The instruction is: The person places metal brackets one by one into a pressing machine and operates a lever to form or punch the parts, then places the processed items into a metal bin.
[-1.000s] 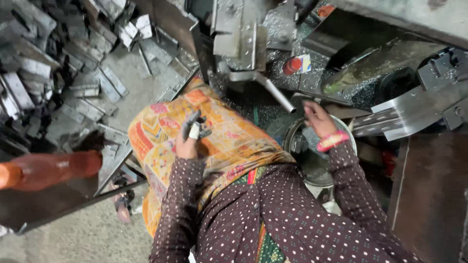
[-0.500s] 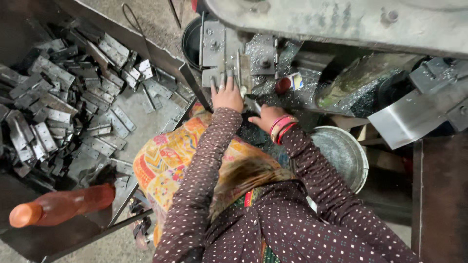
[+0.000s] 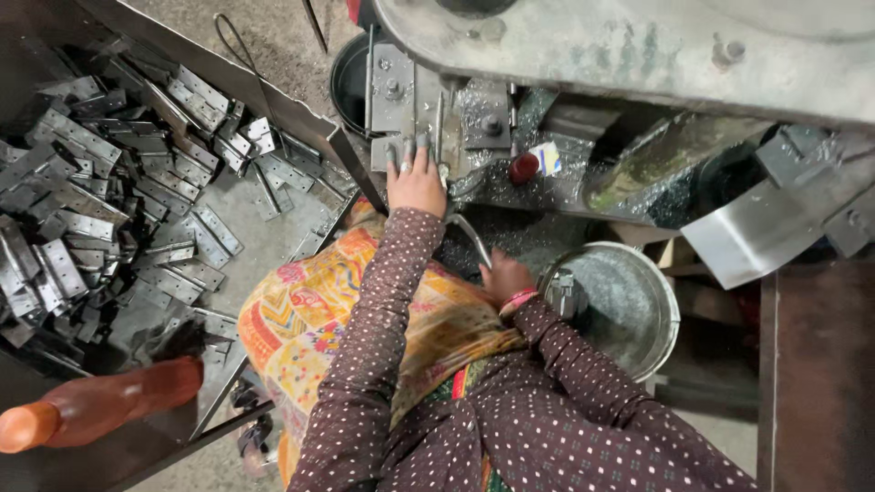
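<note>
My left hand [image 3: 415, 180] reaches forward to the grey press machine [image 3: 620, 55]. Its fingers lie spread and flat on a small metal plate [image 3: 394, 153] at the machine's bed. My right hand [image 3: 504, 276], with pink bangles at the wrist, sits lower and nearer to me, curled around the end of a curved metal rod [image 3: 467, 233] that comes down from the machine. Both arms wear dark dotted sleeves. An orange patterned cloth [image 3: 310, 314] covers my lap.
A large heap of flat metal hinge plates [image 3: 100, 191] fills the tray at the left. A round metal bowl [image 3: 652, 314] holding a small metal part stands right of my right hand. An orange bottle [image 3: 100, 405] lies at lower left. A bent steel sheet [image 3: 775, 228] juts out at right.
My left hand has gone from my lap up to the machine bed. My right hand rose beside it, then drew back down next to the bowl.
</note>
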